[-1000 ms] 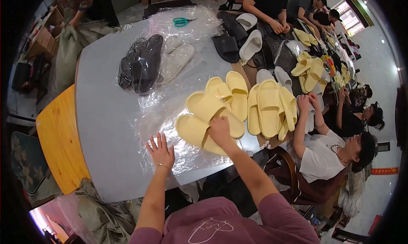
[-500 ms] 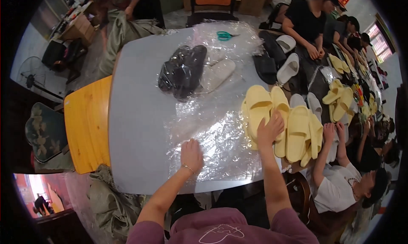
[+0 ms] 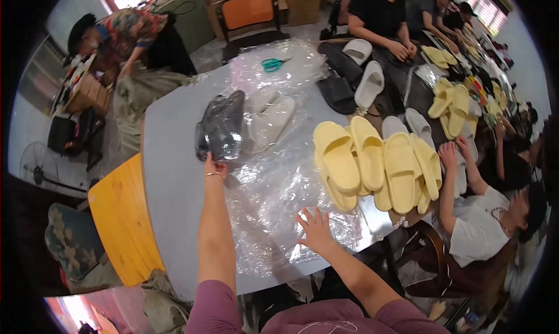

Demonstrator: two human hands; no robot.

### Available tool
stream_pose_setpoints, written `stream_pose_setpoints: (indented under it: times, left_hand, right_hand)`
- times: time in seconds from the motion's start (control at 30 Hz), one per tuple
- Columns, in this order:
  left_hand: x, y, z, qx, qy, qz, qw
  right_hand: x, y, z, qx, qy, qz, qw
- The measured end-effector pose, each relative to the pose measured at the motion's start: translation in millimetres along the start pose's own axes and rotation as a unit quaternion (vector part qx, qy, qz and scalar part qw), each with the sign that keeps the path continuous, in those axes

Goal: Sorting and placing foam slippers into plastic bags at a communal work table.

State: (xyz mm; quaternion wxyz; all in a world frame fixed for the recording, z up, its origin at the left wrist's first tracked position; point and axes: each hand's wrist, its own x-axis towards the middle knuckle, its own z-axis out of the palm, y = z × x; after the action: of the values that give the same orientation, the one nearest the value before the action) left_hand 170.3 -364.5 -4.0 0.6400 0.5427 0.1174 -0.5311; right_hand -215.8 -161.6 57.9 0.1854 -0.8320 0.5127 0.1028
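My left hand [image 3: 215, 167] reaches far forward, its fingers closed at the near edge of a pair of dark slippers [image 3: 222, 124] in a clear plastic bag. Part of the grip is hidden by the hand itself. Right beside that bag lies a bagged pair of off-white slippers [image 3: 273, 123]. My right hand [image 3: 316, 232] is spread, holding nothing, over a sheet-like layer of clear plastic bags [image 3: 262, 217] on the grey table [image 3: 174, 159]. Just beyond it, to the right, stand several pale yellow slippers [image 3: 339, 159] in a leaning row.
Teal-handled scissors [image 3: 272, 65] rest on more clear plastic at the far side. Black slippers [image 3: 336, 92] and white slippers [image 3: 370, 83] stand at the far right. A yellow wooden board [image 3: 125, 217] adjoins the left edge. Co-workers sit along the right; another person bends over cloth at far left.
My left hand has moved from the plastic layer forward to the bagged dark slippers. My right hand has left the yellow slippers and come back left over the plastic. The view has shifted.
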Motion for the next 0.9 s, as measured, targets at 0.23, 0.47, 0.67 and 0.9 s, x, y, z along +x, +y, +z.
stream_pose_setpoints:
  times: [0.23, 0.47, 0.67, 0.9]
  left_hand:
    - [-21, 26, 1, -0.05, -0.281, 0.18, 0.941]
    - [-251, -14, 20, 0.2, -0.17, 0.244, 0.934]
    - [-320, -35, -82, 0.243, -0.349, 0.204, 0.882]
    - [-338, -33, -124, 0.242, -0.304, 0.183, 0.903]
  right_hand:
    - [-1, -10, -9, -0.025, -0.05, -0.005, 0.998]
    - [-4, -3, -5, -0.03, 0.014, 0.016, 0.999]
    - [-8, 1, 0, -0.006, 0.06, 0.0, 0.998]
    - [-12, -15, 2, -0.035, 0.0, 0.022, 0.999]
